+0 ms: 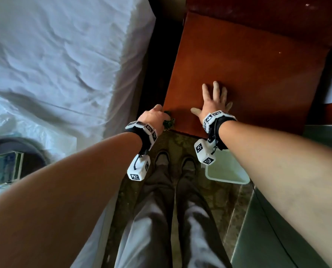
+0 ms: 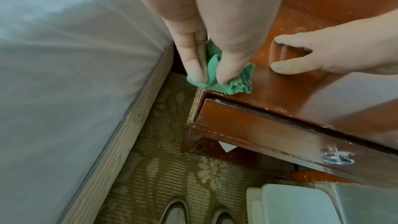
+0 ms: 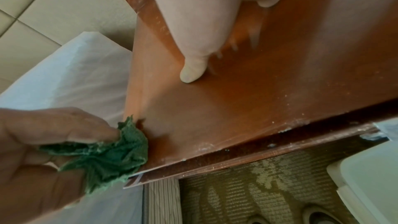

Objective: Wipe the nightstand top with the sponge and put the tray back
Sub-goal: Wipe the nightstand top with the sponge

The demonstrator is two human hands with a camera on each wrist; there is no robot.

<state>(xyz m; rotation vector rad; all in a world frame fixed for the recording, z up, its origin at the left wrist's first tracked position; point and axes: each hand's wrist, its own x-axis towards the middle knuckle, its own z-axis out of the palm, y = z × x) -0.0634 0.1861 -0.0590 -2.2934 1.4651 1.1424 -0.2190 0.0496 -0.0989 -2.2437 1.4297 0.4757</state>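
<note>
1. At the far left lies the bed [image 1: 55, 55], white sheet rumpled, separated from the nightstand by a dark gap.
2. My left hand [image 1: 153, 117] is at the near left corner of the nightstand top [image 1: 258, 74]. Its fingers [image 2: 230, 67] are curled round the green sponge [image 2: 232, 83] and pinch it in a crumpled wad, pressing it onto the wood right at that corner, partly hanging over the edge.
3. My right hand [image 1: 214, 101] lies flat on the top near the front edge, just right of the sponge, fingers spread and holding nothing. I judge it is bracing me.
4. The rest of the top is bare wood. Pale specks and smears show along the front edge and further back, so I judge the wiping is under way rather than finished; how much has been covered I cannot tell.
5. Below the front edge, the drawer [image 2: 280, 134] sits slightly ajar.
6. The white tray [image 1: 227, 171] sits on the carpet [image 2: 172, 168] in front of the nightstand, to the right of my shoes [image 1: 188, 167]. It is not yet back on top, so that step remains after the wiping.
</note>
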